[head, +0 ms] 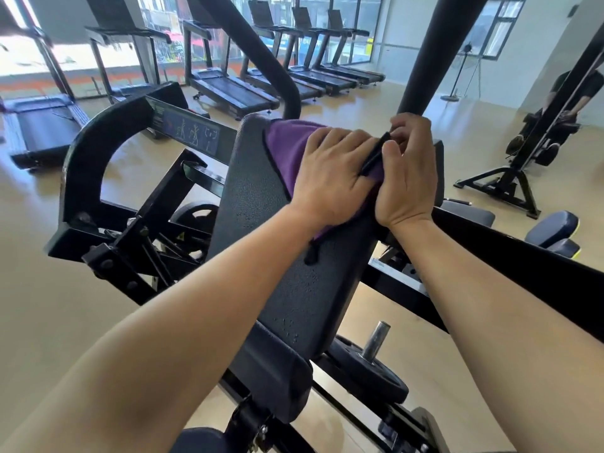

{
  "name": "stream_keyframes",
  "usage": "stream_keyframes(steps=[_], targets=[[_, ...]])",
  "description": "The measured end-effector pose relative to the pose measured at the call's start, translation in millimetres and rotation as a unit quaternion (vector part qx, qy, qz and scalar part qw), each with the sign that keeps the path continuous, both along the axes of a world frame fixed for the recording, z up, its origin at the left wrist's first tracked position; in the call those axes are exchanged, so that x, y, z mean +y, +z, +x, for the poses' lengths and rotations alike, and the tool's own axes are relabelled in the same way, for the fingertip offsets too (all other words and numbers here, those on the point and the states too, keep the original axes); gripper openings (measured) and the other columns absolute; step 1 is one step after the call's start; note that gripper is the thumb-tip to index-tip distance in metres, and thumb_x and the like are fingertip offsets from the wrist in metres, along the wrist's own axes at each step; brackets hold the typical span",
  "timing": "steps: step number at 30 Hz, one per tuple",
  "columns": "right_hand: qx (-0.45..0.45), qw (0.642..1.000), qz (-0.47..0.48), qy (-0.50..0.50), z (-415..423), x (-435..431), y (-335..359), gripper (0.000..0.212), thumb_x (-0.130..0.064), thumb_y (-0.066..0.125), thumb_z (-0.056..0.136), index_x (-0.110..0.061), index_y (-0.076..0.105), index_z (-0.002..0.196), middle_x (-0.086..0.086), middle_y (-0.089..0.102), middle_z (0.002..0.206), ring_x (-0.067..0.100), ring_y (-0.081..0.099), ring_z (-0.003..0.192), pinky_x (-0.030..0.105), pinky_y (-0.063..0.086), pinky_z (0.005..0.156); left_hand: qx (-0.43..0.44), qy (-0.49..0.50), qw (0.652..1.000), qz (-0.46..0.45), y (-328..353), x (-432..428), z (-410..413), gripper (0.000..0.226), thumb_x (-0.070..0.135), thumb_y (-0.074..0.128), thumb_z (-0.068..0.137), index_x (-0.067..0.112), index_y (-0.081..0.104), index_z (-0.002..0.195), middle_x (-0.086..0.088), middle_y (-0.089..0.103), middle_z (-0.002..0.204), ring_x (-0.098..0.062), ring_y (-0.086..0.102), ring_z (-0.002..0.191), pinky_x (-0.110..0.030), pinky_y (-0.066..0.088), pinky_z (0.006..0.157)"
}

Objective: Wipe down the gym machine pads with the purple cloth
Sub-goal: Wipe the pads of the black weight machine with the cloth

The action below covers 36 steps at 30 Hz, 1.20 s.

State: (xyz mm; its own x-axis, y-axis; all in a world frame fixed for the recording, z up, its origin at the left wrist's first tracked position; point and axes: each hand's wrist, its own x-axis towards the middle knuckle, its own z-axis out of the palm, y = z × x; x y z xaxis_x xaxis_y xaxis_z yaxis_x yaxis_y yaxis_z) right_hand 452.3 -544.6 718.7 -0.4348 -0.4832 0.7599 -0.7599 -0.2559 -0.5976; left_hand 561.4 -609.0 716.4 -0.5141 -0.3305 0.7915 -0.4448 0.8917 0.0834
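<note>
Purple cloth [287, 148] draped over top edge of pad [261, 204]. My left hand [330, 171] spread flat, pressing cloth down to wipe. Right hand [408, 181] pinches black hem [376, 155] at pad's right edge, I judge to stop bunching.

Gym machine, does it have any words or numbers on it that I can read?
No text here can be read.
Placard on the machine frame: yellow exercise figures; its small print is too blurred to read.
Small yellow sticker lower on that frame: too small to read.
</note>
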Motion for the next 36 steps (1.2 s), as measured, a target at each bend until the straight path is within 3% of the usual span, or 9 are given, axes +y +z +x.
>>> stream_keyframes(steps=[6, 10, 15, 20, 22, 25, 27, 31, 36], targets=[[0.049, 0.998, 0.035, -0.028, -4.7, -2.5, -6.5, 0.044, -0.036, 0.031, 0.092, -0.013, 0.067, 0.102, 0.004, 0.063, 0.102, 0.025, 0.055, 0.098, 0.029, 0.040, 0.085, 0.050, 0.066, 0.994, 0.069, 10.6, -71.1, 35.1, 0.040, 0.040, 0.034, 0.096, 0.017, 0.062, 0.081, -0.001, 0.064, 0.085, -0.026, 0.055, 0.087, -0.033, 0.032, 0.082], [0.050, 0.998, 0.040, -0.025, -7.4, -4.7, -8.2, 0.039, -0.031, 0.033, 0.089, -0.014, 0.068, 0.094, 0.000, 0.065, 0.096, 0.022, 0.055, 0.095, 0.024, 0.037, 0.080, 0.145, 0.139, 0.959, 0.201, 0.2, -98.0, 52.4, 0.041, 0.045, 0.034, 0.098, 0.020, 0.065, 0.104, 0.004, 0.061, 0.113, -0.023, 0.048, 0.112, -0.037, 0.035, 0.097], [0.054, 0.997, 0.041, -0.031, -7.0, -5.4, -8.9, 0.039, -0.030, 0.033, 0.086, -0.014, 0.067, 0.094, 0.001, 0.065, 0.096, 0.023, 0.055, 0.094, 0.022, 0.032, 0.077, 0.223, 0.184, 0.897, 0.335, -32.4, -96.1, 73.9, 0.050, 0.043, 0.041, 0.099, 0.030, 0.036, 0.147, -0.001, 0.047, 0.146, -0.025, 0.047, 0.130, -0.040, 0.038, 0.099], [0.053, 0.997, 0.039, -0.039, -7.7, -7.7, -9.6, 0.035, -0.026, 0.035, 0.086, -0.014, 0.067, 0.095, 0.002, 0.066, 0.098, 0.025, 0.057, 0.097, 0.010, 0.029, 0.074, 0.271, 0.245, 0.842, 0.397, -121.8, -37.0, 99.8, 0.061, 0.037, 0.055, 0.091, 0.013, 0.042, 0.146, -0.009, 0.048, 0.143, -0.030, 0.044, 0.133, -0.035, 0.031, 0.113], [0.049, 0.997, 0.040, -0.042, -6.8, -7.0, -8.8, 0.036, -0.026, 0.035, 0.086, -0.014, 0.068, 0.096, 0.003, 0.066, 0.100, 0.026, 0.057, 0.099, 0.017, 0.030, 0.075, 0.294, 0.242, 0.829, 0.409, -140.1, -9.3, 95.7, 0.072, 0.036, 0.051, 0.088, 0.012, 0.031, 0.153, -0.009, 0.036, 0.156, -0.027, 0.030, 0.146, -0.038, 0.020, 0.122], [0.045, 0.997, 0.043, -0.049, -4.8, -5.3, -7.8, 0.040, -0.027, 0.033, 0.085, -0.014, 0.068, 0.097, 0.005, 0.067, 0.102, 0.025, 0.056, 0.100, 0.024, 0.033, 0.077, 0.181, 0.238, 0.866, 0.402, -138.8, 29.2, 73.1, 0.081, 0.029, 0.041, 0.087, 0.009, 0.009, 0.158, -0.014, 0.002, 0.167, -0.026, -0.008, 0.155, -0.043, -0.003, 0.125], [0.045, 0.997, 0.044, -0.048, -4.1, -4.7, -7.8, 0.042, -0.029, 0.032, 0.085, -0.014, 0.069, 0.097, 0.005, 0.067, 0.102, 0.025, 0.057, 0.100, 0.024, 0.034, 0.079, 0.116, 0.223, 0.901, 0.353, -125.0, 50.9, 50.9, 0.083, 0.031, 0.048, 0.088, 0.006, 0.009, 0.157, -0.017, 0.001, 0.167, -0.029, -0.013, 0.154, -0.047, -0.004, 0.125], [0.050, 0.997, 0.039, -0.040, -5.0, -3.9, -6.5, 0.040, -0.027, 0.034, 0.084, -0.012, 0.069, 0.096, 0.007, 0.067, 0.100, 0.027, 0.057, 0.099, 0.020, 0.030, 0.077, 0.050, 0.125, 0.978, 0.162, -113.6, 78.4, 21.6, 0.063, 0.031, 0.048, 0.090, 0.006, 0.039, 0.147, -0.018, 0.033, 0.159, -0.038, 0.013, 0.152, -0.059, 0.012, 0.121], [0.057, 0.997, 0.031, -0.045, -5.7, -2.9, -7.9, 0.038, -0.025, 0.035, 0.086, -0.011, 0.069, 0.096, 0.008, 0.067, 0.099, 0.028, 0.058, 0.098, 0.019, 0.029, 0.077, 0.047, 0.098, 0.985, 0.138, -132.8, 76.0, 44.2, 0.037, 0.040, 0.041, 0.095, 0.012, 0.060, 0.112, -0.011, 0.059, 0.122, -0.035, 0.045, 0.128, -0.054, 0.022, 0.119]])
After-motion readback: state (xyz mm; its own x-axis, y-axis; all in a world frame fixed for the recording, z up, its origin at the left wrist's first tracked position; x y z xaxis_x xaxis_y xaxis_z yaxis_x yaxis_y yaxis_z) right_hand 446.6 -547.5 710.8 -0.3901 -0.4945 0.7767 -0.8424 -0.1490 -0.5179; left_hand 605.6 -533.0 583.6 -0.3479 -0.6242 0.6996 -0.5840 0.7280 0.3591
